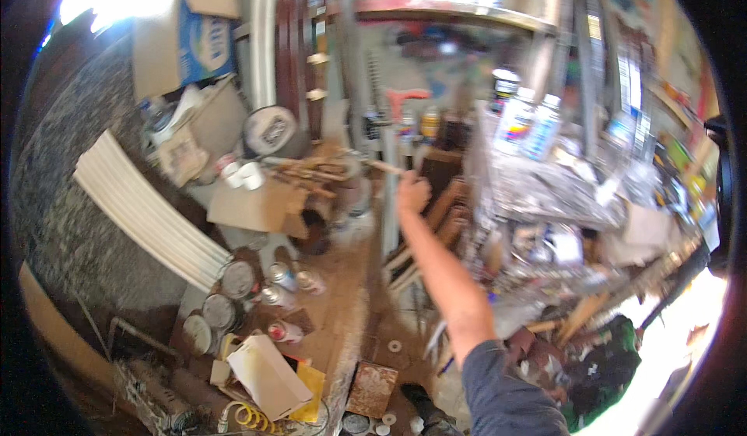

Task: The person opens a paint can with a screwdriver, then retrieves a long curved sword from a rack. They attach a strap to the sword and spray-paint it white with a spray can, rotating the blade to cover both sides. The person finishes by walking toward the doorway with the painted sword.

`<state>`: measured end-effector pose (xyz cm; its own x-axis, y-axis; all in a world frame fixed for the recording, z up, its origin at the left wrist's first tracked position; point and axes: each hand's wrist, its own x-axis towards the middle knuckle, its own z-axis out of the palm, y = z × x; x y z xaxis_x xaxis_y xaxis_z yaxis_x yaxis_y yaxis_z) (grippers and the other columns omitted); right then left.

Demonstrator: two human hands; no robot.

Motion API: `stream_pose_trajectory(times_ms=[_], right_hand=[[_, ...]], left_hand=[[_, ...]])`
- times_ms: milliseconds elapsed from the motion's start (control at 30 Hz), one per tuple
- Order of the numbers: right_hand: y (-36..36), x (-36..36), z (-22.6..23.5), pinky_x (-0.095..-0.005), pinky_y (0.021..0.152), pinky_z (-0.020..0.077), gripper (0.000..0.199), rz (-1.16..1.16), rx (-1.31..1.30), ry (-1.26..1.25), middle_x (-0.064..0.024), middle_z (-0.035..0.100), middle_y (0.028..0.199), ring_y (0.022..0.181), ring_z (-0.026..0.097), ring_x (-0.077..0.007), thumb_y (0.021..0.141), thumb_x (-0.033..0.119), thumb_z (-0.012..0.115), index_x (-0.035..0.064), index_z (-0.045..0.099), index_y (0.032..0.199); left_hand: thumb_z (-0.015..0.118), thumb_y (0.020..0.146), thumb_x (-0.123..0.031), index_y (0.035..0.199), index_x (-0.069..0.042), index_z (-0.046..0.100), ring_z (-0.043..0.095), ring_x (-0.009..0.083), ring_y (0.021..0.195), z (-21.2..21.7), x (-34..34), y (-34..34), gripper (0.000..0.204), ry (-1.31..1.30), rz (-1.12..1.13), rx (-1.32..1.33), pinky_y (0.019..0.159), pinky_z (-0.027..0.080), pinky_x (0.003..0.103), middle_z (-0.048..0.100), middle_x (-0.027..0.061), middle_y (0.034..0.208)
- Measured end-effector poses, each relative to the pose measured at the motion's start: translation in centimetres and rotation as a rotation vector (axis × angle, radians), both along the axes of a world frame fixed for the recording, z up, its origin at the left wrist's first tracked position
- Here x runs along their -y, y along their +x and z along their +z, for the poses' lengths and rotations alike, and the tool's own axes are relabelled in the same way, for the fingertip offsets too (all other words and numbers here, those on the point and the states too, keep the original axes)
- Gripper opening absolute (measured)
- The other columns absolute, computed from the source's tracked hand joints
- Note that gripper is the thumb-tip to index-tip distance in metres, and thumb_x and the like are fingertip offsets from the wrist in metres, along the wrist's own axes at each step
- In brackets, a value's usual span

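Observation:
My right hand [414,193] reaches far forward from the lower right, arm stretched out in a dark sleeve. Its fingers are closed round one end of a pale stick-like handle [383,166], which points left; blur hides what kind of tool it is. Just left of the handle's far end lies a bundle of brown wooden sticks or handles [311,173], on and beside a cardboard piece [250,205]. Behind the hand stand a yellow bottle [429,122] and a red T-shaped thing [405,97]. My left hand is out of view.
Spray cans [282,276] and round paint tins [236,279] crowd the bench at left. White ribbed panels [148,210] lean there. Plastic-covered clutter [552,191] with spray cans [515,117] fills the right. A white box [268,375] and coiled yellow hose [255,418] lie low left.

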<state>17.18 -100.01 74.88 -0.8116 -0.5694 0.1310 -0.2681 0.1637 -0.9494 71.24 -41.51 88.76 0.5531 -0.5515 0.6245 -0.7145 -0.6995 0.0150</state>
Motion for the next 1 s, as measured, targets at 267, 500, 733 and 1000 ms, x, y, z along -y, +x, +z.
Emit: stream_pose_trajectory(times_ms=[267, 500, 733, 1000], right_hand=[[2.6, -38.8, 1.9, -0.0308, 0.066, 0.0524, 0.032, 0.895, 0.794, 0.063, -0.0093, 0.065, 0.093, 0.079, 0.063, -0.0144, 0.099, 0.03, 0.056, -0.0011, 0.057, 0.108], [1.9, -73.3, 2.4, -0.0352, 0.076, 0.0473, 0.015, 1.3, 1.746, 0.097, -0.0036, 0.053, 0.085, 0.086, 0.056, -0.0228, 0.099, 0.025, 0.053, 0.0112, 0.05, 0.1], [-0.9, -87.2, 4.4, -0.0376, 0.081, 0.0494, 0.016, 1.184, 2.065, -0.121, -0.0031, 0.053, 0.081, 0.088, 0.057, -0.0221, 0.097, 0.026, 0.056, 0.0115, 0.05, 0.095], [-0.9, -101.0, -0.4, -0.0457, 0.063, 0.0539, 0.02, 0.9, 0.087, 0.816, -0.0211, 0.065, 0.073, 0.068, 0.066, -0.0392, 0.092, 0.018, 0.061, 0.0004, 0.051, 0.095]], left_hand=[[0.054, 0.086, -0.07, 0.137, 0.004, 0.04, 0.049, 0.0362, 0.117, -2.0, -13.6, 9.2, 0.091, -0.135, 0.003, -0.166, 0.1, 0.035, 0.057, 0.052, 0.0294, 0.125], [0.054, 0.085, -0.071, 0.137, 0.004, 0.04, 0.049, 0.0353, 0.116, -2.5, -24.6, 13.4, 0.091, -0.311, 0.459, -0.745, 0.099, 0.036, 0.057, 0.052, 0.0291, 0.125], [0.069, 0.082, -0.052, 0.131, 0.021, 0.027, 0.047, 0.0349, 0.117, 0.6, -21.9, 8.8, 0.098, -0.448, 0.022, -0.939, 0.1, 0.033, 0.05, 0.046, 0.0372, 0.128], [0.062, 0.087, -0.055, 0.138, 0.003, 0.045, 0.043, 0.0318, 0.131, 0.7, -22.7, 13.2, 0.079, -0.275, 0.009, -0.963, 0.109, 0.03, 0.047, 0.047, 0.0196, 0.142]])
